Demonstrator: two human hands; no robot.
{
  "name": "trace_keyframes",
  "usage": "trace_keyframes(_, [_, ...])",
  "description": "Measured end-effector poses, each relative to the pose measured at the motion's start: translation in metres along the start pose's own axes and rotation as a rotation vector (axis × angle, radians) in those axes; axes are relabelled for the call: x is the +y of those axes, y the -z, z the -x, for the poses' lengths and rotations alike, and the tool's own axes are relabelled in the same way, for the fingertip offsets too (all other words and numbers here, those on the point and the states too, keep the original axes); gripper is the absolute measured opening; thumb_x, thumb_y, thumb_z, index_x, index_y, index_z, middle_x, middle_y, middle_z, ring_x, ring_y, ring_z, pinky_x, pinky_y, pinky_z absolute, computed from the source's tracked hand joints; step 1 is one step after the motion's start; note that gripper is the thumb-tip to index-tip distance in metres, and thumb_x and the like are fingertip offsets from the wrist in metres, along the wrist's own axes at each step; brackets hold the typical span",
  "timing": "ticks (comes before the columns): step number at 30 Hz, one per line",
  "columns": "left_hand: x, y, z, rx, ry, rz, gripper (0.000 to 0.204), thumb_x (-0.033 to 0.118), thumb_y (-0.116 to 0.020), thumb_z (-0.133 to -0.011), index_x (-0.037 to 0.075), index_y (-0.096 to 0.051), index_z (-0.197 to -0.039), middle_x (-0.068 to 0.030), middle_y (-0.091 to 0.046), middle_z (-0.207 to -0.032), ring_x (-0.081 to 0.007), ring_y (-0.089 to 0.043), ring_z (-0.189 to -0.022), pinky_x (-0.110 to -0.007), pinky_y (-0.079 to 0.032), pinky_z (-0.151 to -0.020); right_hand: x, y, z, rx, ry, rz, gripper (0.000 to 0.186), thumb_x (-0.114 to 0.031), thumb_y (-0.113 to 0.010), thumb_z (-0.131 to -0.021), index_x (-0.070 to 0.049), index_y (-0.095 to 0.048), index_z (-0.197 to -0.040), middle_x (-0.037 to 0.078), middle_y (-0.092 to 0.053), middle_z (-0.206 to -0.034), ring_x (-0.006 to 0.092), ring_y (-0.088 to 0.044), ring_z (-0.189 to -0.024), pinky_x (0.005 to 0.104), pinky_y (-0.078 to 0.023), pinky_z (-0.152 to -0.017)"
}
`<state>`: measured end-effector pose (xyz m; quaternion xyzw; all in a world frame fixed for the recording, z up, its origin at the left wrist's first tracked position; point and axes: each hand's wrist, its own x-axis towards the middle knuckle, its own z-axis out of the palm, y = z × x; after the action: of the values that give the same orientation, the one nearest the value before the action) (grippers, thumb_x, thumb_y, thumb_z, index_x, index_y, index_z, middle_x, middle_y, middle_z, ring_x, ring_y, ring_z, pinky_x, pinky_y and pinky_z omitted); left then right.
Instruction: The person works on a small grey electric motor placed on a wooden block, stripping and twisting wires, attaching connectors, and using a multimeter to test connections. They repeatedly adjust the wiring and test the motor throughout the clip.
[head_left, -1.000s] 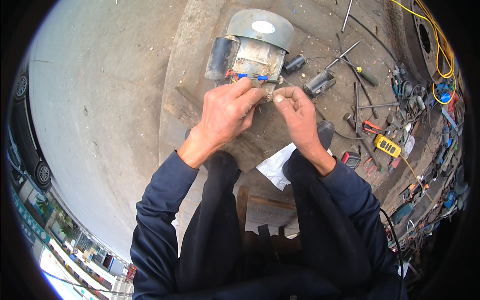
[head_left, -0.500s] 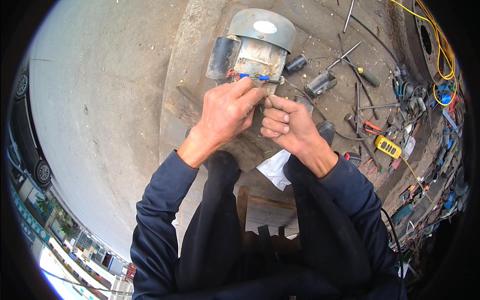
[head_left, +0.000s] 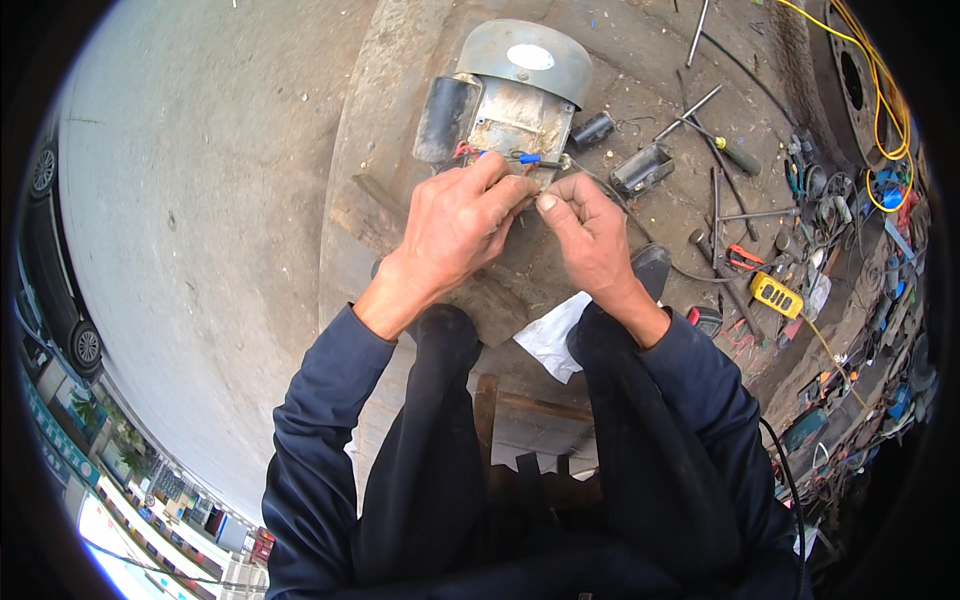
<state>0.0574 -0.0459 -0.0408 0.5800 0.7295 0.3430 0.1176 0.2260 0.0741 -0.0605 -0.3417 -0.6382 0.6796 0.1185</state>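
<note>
Head view, looking straight down: nearest are my dark trousers and navy sleeves, knees spread, with a wooden stool (head_left: pixel 540 425) under me. A white scrap of paper (head_left: pixel 555 335) lies on the ground between my knees.

Just past my knees my two hands meet. My left hand (head_left: pixel 455 225) is curled, fingers bent down onto the wires at the motor's open terminal box; I cannot tell exactly which wire they pinch. My right hand (head_left: pixel 590 235) sits just beside it, thumb and forefinger pressed together on something thin that I cannot make out. The fingertips of both hands nearly touch.

Right above my knuckles a blue connector (head_left: pixel 528 158) and reddish wires show at the box opening. They belong to the grey electric motor (head_left: pixel 520 75), which lies on the dirty concrete slab (head_left: pixel 400 130) directly beyond my hands, its rounded fan cover pointing away from me.

To my right, a small black cylinder (head_left: pixel 592 130) and an open metal box (head_left: pixel 642 168) lie near the motor. Farther right are a green-handled screwdriver (head_left: pixel 738 155), a yellow meter (head_left: pixel 777 295) and scattered tools. A yellow cable (head_left: pixel 880 90) loops at the far right edge.
</note>
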Motion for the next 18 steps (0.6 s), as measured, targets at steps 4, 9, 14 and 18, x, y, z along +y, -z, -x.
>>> trace_keyframes(4, [-0.002, 0.0, 0.0, 0.019, -0.018, -0.003, 0.021, 0.007, -0.083, -0.084, 0.012, -0.077, -0.105, -0.0044, -0.065, -0.092, -0.027, -0.07, -0.076, -0.041, -0.057, -0.066, -0.009, 0.008, -0.001, -0.146, -0.53, -0.658, 0.016, -0.018, -0.065, -0.111, -0.004, -0.065, -0.103, -0.006, -0.048, -0.068, 0.0089, -0.039, -0.053, 0.0279, -0.032, -0.053])
trace_keyframes(9, [-0.004, -0.003, -0.001, 0.054, -0.07, -0.034, 0.019, 0.008, -0.083, -0.085, 0.013, -0.077, -0.103, -0.004, -0.064, -0.092, -0.0263, -0.07, -0.077, -0.041, -0.057, -0.067, -0.015, 0.011, 0.004, -0.101, -0.77, -0.993, 0.016, -0.019, -0.062, -0.11, -0.003, -0.063, -0.11, -0.004, -0.048, -0.076, 0.0107, -0.043, -0.061, 0.0281, -0.033, -0.057])
trace_keyframes(14, [-0.004, 0.0, -0.002, 0.033, -0.048, -0.048, 0.018, 0.009, -0.083, -0.085, 0.013, -0.077, -0.102, -0.0052, -0.062, -0.089, -0.0268, -0.069, -0.077, -0.041, -0.056, -0.068, -0.011, 0.015, 0.006, 0.108, -0.895, -0.87, 0.031, -0.015, -0.057, -0.11, 0.007, -0.06, -0.131, 0.007, -0.059, -0.099, 0.0181, -0.056, -0.082, 0.0318, -0.048, -0.07])
trace_keyframes(18, [-0.002, 0.001, -0.003, 0.017, -0.027, -0.029, 0.018, 0.009, -0.083, -0.085, 0.012, -0.076, -0.101, -0.0056, -0.061, -0.089, -0.0272, -0.069, -0.076, -0.041, -0.056, -0.068, -0.01, 0.019, 0.007, 0.088, -0.816, -0.758, 0.031, -0.001, -0.052, -0.111, 0.011, -0.057, -0.139, 0.016, -0.07, -0.116, 0.0236, -0.07, -0.099, 0.0372, -0.063, -0.092])
